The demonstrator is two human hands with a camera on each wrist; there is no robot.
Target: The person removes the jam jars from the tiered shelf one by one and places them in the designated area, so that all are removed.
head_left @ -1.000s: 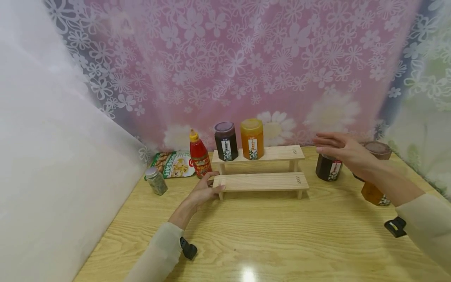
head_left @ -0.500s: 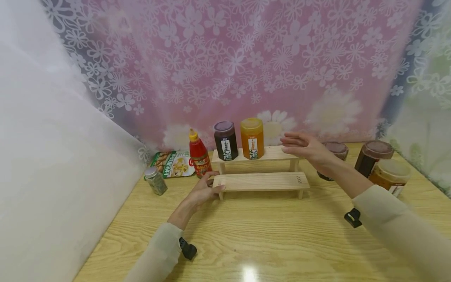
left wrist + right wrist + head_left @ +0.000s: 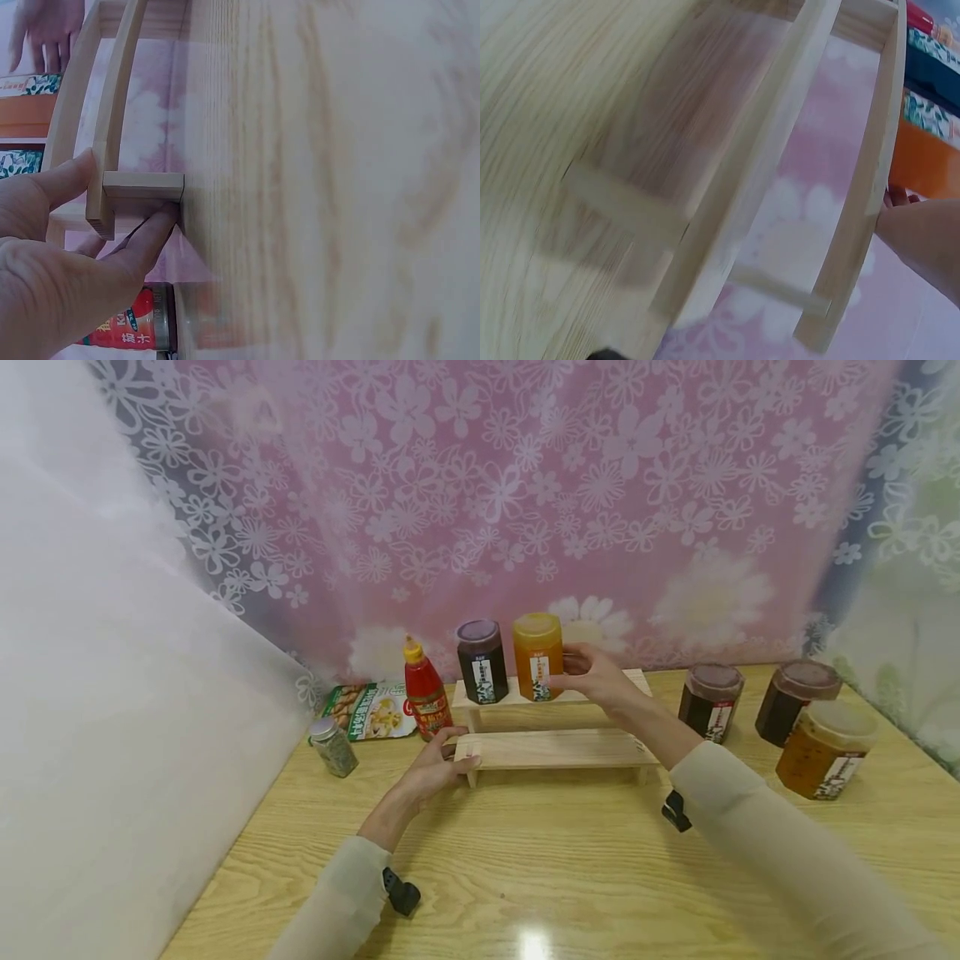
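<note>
My left hand [image 3: 435, 767] grips the left end of a two-tier wooden shelf [image 3: 555, 750], thumb on the front and fingers round the end leg, as the left wrist view shows closely. On the upper tier stands a jar of orange jam [image 3: 537, 658] with a yellow lid. At its right side my right hand [image 3: 596, 678] holds it, thumb over the front edge and fingers round the back. To its left a dark jam jar [image 3: 482, 662] with a purple lid stands upright on the same tier. In the right wrist view the orange jar [image 3: 928, 161] is partly cut off.
A red ketchup bottle [image 3: 426, 692] stands left of the shelf, near a food packet [image 3: 378, 712] and a small spice jar [image 3: 333, 747]. On the right of the table are two dark jars [image 3: 711, 702] and an amber jar [image 3: 823, 752]. A floral curtain [image 3: 510, 510] hangs behind.
My right hand has moved left from above the dark jar on the right, past the shelf's right end, to the orange jam jar. The left hand has stayed on the shelf.
</note>
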